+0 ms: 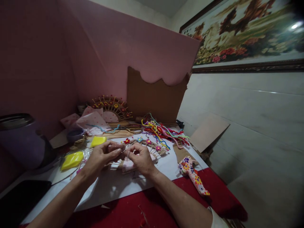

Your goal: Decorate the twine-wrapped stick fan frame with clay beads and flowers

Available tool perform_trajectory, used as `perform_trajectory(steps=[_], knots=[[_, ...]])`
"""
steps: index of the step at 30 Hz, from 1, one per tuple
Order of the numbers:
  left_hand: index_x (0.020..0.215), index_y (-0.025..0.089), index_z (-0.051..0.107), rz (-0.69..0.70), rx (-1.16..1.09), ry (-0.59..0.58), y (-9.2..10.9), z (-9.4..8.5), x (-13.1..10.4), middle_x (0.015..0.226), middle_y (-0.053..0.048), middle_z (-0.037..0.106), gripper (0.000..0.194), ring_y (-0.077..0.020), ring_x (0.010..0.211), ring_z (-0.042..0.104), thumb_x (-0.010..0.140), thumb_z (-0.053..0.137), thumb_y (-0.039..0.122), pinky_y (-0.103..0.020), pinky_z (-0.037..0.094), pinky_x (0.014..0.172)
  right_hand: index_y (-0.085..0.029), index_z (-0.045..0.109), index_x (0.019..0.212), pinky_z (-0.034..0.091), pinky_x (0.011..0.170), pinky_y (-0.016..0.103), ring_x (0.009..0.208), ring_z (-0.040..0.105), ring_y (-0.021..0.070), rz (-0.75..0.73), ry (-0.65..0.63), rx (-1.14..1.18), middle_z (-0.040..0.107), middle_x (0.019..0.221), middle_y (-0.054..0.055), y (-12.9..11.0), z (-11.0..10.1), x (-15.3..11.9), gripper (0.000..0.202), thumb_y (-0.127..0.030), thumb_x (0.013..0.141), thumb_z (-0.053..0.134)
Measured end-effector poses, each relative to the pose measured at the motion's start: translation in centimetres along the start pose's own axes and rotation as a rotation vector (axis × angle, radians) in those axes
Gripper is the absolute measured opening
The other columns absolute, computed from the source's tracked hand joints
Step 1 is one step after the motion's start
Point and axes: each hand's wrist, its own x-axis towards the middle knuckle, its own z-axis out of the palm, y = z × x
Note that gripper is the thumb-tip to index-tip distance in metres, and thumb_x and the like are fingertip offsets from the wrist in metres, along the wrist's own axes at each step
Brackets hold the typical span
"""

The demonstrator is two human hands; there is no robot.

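A small packet, seemingly clear plastic with something brownish inside, is pinched between the fingertips of the left hand and right hand, above the flowered fan. The fan partly hides under the hands. Nearer the body, a broad stretch of white paper runs to its slanting front edge, where red cloth begins. The glue gun straddles the paper's right edge, well apart from the right hand. Leftward, room is tighter: one yellow pack sits just behind the left hand, another beside the forearm. Pipe cleaners and cardboard bound the back.
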Motion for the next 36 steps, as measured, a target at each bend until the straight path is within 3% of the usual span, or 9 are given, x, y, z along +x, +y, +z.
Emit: perform_trajectory(steps=[5,10,13,20,25,30,36], knots=[[0.085,0.014,0.066,-0.019,0.001,0.073,-0.2,0.0,0.2,0.070,-0.005,0.068,0.036,-0.0120,0.055,0.054,0.058,0.079,0.035,-0.021,0.033,0.047,-0.018,0.061,0.064,0.038,0.060,0.024,0.067,0.051,0.0128,-0.084,0.068,-0.074,0.056,0.068,-0.001,0.1,0.1,-0.2,0.014,-0.022,0.077,0.059],[0.084,0.014,0.066,-0.063,-0.035,0.082,0.1,-0.1,0.1,0.068,-0.004,0.067,0.034,-0.0105,0.053,0.052,0.060,0.078,0.035,-0.019,0.031,0.046,-0.019,0.070,0.073,0.040,0.060,0.024,0.073,0.055,0.0146,-0.134,0.078,-0.014,0.061,0.073,0.001,0.5,0.1,-0.1,0.005,-0.016,0.073,0.065],[0.080,0.013,0.065,-0.120,-0.064,0.063,0.2,-0.3,0.2,0.064,-0.003,0.065,0.033,-0.0075,0.047,0.047,0.059,0.078,0.035,-0.017,0.024,0.041,-0.021,0.072,0.080,0.043,0.061,0.024,0.074,0.056,0.0148,-0.183,0.088,0.007,0.062,0.074,0.001,0.8,0.1,-0.1,0.012,-0.014,0.072,0.067],[0.080,0.012,0.065,-0.189,-0.093,0.022,0.2,0.2,0.0,0.064,-0.005,0.065,0.037,-0.0039,0.039,0.037,0.055,0.080,0.035,-0.018,0.014,0.038,-0.023,0.069,0.067,0.042,0.068,0.028,0.072,0.054,0.0158,-0.309,0.128,-0.197,0.060,0.065,-0.001,0.7,0.1,-0.4,0.015,-0.008,0.069,0.070],[0.074,0.012,0.064,-0.137,-0.120,0.040,0.3,0.4,-0.1,0.059,-0.002,0.063,0.033,-0.0059,0.041,0.043,0.055,0.080,0.034,-0.017,0.019,0.038,-0.022,0.070,0.069,0.042,0.071,0.029,0.076,0.054,0.0164,-0.305,0.154,-0.178,0.060,0.070,0.000,0.4,0.1,-0.4,0.013,-0.009,0.069,0.072],[0.076,0.013,0.066,-0.113,-0.150,0.086,0.9,0.4,-0.4,0.068,-0.004,0.068,0.030,-0.0137,0.061,0.061,0.054,0.081,0.027,-0.020,0.041,0.053,-0.022,0.069,0.069,0.043,0.074,0.029,0.081,0.055,0.0163,-0.197,0.027,-0.030,0.060,0.076,0.001,0.4,0.1,-0.2,0.004,-0.019,0.070,0.071],[0.074,0.013,0.067,-0.112,-0.136,0.077,1.0,0.7,-0.5,0.059,-0.001,0.064,0.028,-0.0091,0.047,0.052,0.053,0.080,0.027,-0.019,0.030,0.043,-0.021,0.062,0.062,0.043,0.069,0.026,0.080,0.055,0.0159,-0.130,-0.045,-0.023,0.059,0.074,0.001,0.3,0.2,-0.3,0.011,-0.018,0.071,0.066]])
